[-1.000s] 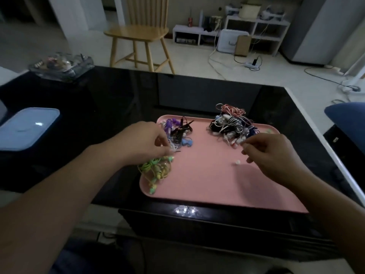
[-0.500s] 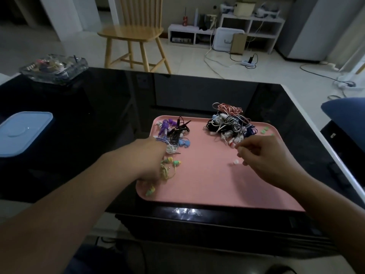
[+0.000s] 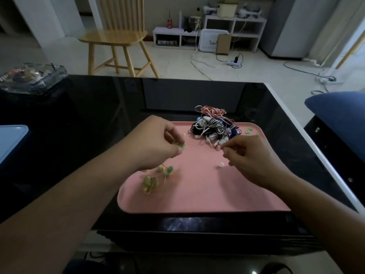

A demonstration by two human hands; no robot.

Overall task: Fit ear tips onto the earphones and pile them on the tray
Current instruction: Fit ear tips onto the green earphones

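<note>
A pink tray lies on the black table. My left hand hovers over its left part and pinches one end of the green-yellow earphones, whose cord and bundle hang down to the tray. My right hand is over the tray's right half with its fingertips pinched together; whether something tiny sits between them is too small to tell. A white ear tip lies on the tray just left of that hand. A tangled pile of earphones sits at the far edge. The left hand hides the other pile.
Green ear tips lie at the tray's far right corner. A light blue lid is at the table's left edge, a glass dish at the far left corner. A wooden chair stands beyond the table, a blue cushion to the right.
My left hand has lifted one end of the green-yellow earphones up from the tray's left edge toward the middle. My right hand stayed near the white ear tip.
</note>
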